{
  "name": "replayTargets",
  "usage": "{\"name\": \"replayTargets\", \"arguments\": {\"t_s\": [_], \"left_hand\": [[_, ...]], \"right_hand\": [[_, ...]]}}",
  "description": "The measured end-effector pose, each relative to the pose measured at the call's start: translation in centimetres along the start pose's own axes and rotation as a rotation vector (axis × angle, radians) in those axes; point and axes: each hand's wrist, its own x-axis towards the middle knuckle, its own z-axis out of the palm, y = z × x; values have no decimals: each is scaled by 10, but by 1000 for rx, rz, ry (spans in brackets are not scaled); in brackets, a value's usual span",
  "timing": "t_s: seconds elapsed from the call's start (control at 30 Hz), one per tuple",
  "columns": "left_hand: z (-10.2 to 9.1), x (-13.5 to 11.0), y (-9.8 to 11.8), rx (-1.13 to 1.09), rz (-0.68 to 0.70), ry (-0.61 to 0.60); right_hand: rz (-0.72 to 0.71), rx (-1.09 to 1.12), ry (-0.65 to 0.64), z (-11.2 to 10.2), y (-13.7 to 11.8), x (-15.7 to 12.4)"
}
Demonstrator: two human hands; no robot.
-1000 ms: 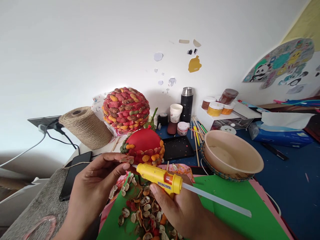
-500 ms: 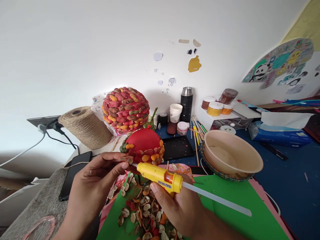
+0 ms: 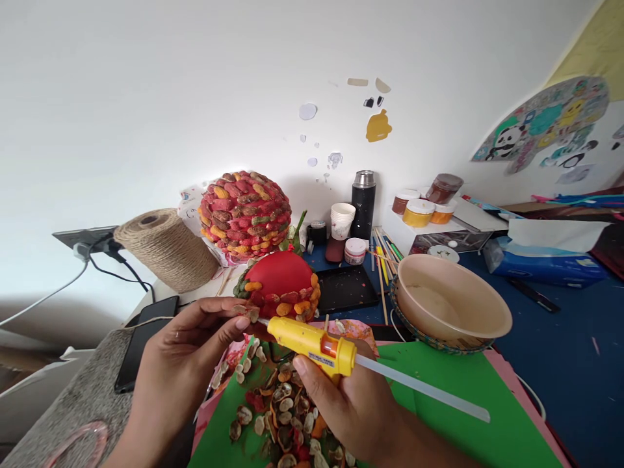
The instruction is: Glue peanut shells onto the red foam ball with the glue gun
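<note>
My right hand (image 3: 348,406) grips a yellow glue gun (image 3: 312,344) with a clear glue stick (image 3: 422,389) trailing out to the right. Its nozzle points left at a small shell piece (image 3: 252,314) pinched between the thumb and fingers of my left hand (image 3: 182,364). Just behind the nozzle stands a red ball (image 3: 280,276) with coloured shells glued round its lower band. A heap of loose painted shells (image 3: 280,416) lies under my hands on green paper (image 3: 453,403).
A ball fully covered in shells (image 3: 245,214) and a spool of twine (image 3: 168,247) stand at the back left, with a black phone (image 3: 146,338) near it. A beige bowl (image 3: 451,302), a black tray (image 3: 347,288), a flask (image 3: 363,205), paint jars (image 3: 419,211) and a tissue pack (image 3: 546,263) fill the right.
</note>
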Motion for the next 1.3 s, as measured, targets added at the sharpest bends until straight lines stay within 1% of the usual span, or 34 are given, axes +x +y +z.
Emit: {"name": "replayTargets", "arguments": {"t_s": [0.33, 0.7, 0.83, 1.0, 1.1, 1.3], "left_hand": [[1, -1, 5, -3, 1, -3], [-1, 2, 4, 25, 8, -13], [0, 1, 4, 9, 0, -31], [-1, 2, 5, 45, 7, -39], [-1, 3, 6, 50, 10, -45], [-3, 4, 5, 33, 9, -88]], "right_hand": [[-21, -35, 13, -2, -2, 3], [-26, -34, 32, 0, -1, 2], [-21, -63, 28, -1, -1, 2], [-41, -64, 33, -1, 0, 2], [-28, -62, 34, 0, 0, 2], [-16, -54, 37, 0, 1, 1]]}}
